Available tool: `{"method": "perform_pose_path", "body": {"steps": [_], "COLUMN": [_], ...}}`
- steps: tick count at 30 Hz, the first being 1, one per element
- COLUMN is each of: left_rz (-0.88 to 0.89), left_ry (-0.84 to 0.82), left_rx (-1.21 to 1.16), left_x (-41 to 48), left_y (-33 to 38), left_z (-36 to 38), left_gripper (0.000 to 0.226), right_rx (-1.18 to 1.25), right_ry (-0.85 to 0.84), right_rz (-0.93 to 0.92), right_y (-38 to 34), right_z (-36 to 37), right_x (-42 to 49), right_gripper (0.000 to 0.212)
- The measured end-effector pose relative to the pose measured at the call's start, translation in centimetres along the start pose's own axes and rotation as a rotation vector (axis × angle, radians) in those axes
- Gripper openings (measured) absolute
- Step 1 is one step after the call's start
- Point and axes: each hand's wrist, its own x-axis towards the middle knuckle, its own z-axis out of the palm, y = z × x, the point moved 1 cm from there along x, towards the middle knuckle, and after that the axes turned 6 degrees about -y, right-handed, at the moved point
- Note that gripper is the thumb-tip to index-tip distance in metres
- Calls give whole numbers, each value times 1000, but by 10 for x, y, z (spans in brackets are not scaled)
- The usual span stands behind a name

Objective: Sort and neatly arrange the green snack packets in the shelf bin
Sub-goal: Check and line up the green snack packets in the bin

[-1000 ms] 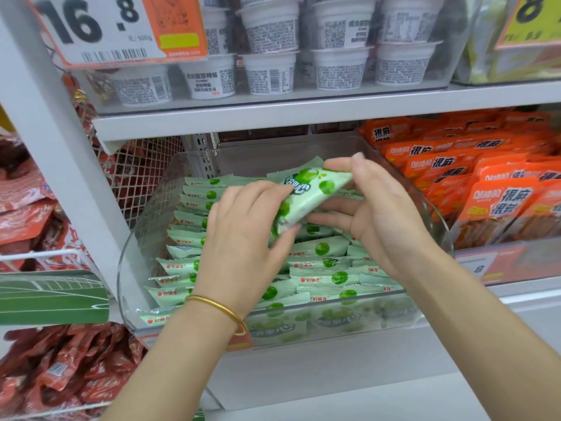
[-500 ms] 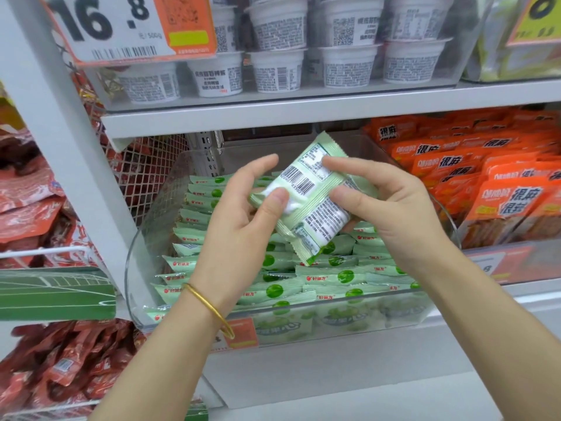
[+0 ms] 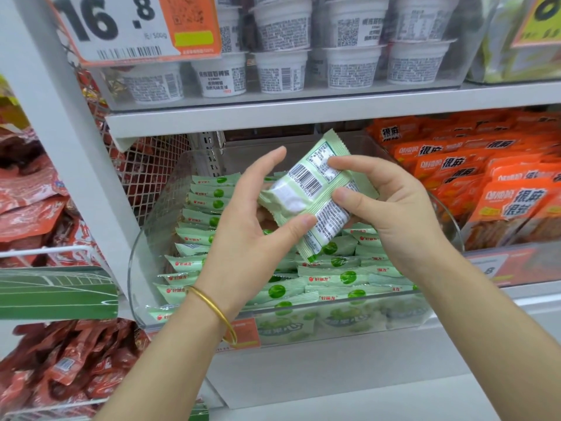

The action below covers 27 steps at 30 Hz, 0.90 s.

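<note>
Holding one green packet (image 3: 309, 196) above the clear bin (image 3: 133, 268), I pinch it from both sides. My left hand (image 3: 243, 235), gold bangle (image 3: 212, 305) at the wrist, sets its thumb on the lower edge, forefinger straight and free, the other fingers hidden behind; my right hand (image 3: 391, 214) clamps thumb and forefinger on the printed back; the barcode faces me, the front turned away; its long axis slants from lower left to upper right, one corner up; below, stacked packets (image 3: 334, 279) lie in rows, the front row blurred through the bin wall; orange packets (image 3: 516, 202) to the right are cut off.
</note>
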Motion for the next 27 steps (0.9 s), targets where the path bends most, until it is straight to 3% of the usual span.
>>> {"method": "perform_pose_path", "body": {"steps": [4,8,12,14,16,18,21,24,27], "left_rz": [-38,-187,-288,-322,-334,-361,-426,-461,-424], "left_ry": [21,166,303,325,325,301,262,236,185], "left_rx": [-40,-216,-244,-255,-278,-307,-348,-454,-182], "left_x": [0,4,9,11,15,18,21,23,24], "left_y": [-1,-3,-15,-18,-19,-21,-20,-13,-13], "left_z": [4,4,-1,-1,-3,-5,-3,0,1], "left_gripper": [65,53,32,24,14,7,16,25,26], "right_rx": [-10,-53,42,19,-78,-318,-606,-565,-466], "right_ry": [54,59,-59,-136,-144,-110,-57,-42,1], "right_rz": [31,86,178,200,169,70,-37,-68,-85], "right_y": [0,0,4,6,6,3,0,-2,-2], "right_z": [1,1,-8,-11,-11,-8,-9,-11,-9], "right_x": [0,0,4,4,3,3,6,10,11], "right_gripper": [31,20,39,56,59,53,31,15,13]}}
